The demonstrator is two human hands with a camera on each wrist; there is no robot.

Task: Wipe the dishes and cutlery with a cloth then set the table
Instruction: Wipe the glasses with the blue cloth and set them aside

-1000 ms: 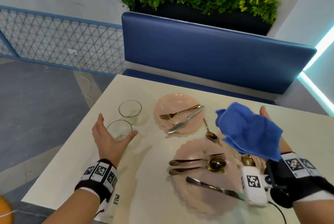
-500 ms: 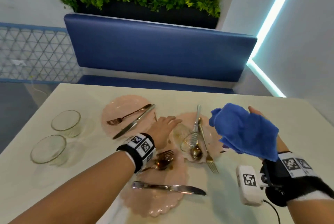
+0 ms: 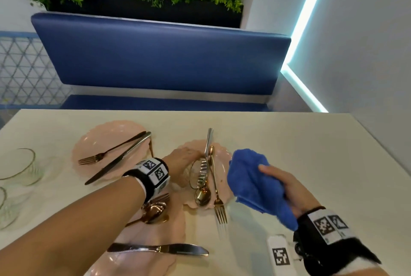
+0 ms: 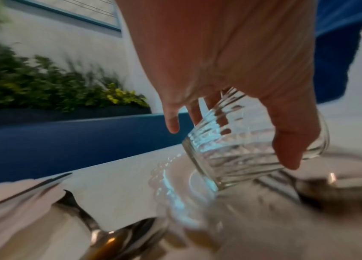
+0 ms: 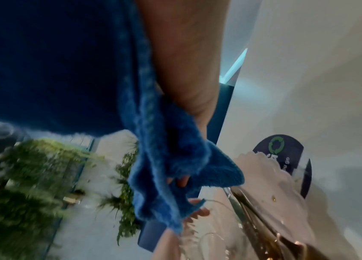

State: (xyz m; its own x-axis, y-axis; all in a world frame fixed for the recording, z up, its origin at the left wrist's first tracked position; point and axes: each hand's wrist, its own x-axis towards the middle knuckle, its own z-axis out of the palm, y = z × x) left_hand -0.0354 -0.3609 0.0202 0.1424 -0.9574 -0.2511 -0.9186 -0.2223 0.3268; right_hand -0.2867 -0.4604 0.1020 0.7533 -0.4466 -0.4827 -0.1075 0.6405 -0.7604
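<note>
Glass first: small ribbed clear tumbler (image 3: 198, 173) tipped on its side on a pink scalloped plate (image 3: 222, 160), gripped from above by left hand (image 3: 182, 161), fingers and thumb curled round the wall (left wrist view plain on this). Beside that hand on the same plate, just to its right: silver knife (image 3: 208, 142), gold spoon (image 3: 203, 195), gold fork (image 3: 219, 206), tines overhanging the rim.

Right hand (image 3: 287, 189) hovering close right of the plate, fingers closed round a bunched blue fluffy cloth (image 3: 251, 182); cloth apart from the glass, no contact yet.

Left of the left hand: second pink plate (image 3: 106, 140) carrying a dark fork and a long knife. Beyond it, two more clear glasses (image 3: 24, 169) at the table edge. Under the left forearm: third pink plate (image 3: 155, 231) with copper spoons and a silver knife (image 3: 160, 249).

Progress, judged: early. Cutlery heaped loosely on plates, nothing arranged as place settings. Wiping of this glass apparently about to begin; remaining glasses, three plates, all cutlery and the laying-out seemingly left to do.
</note>
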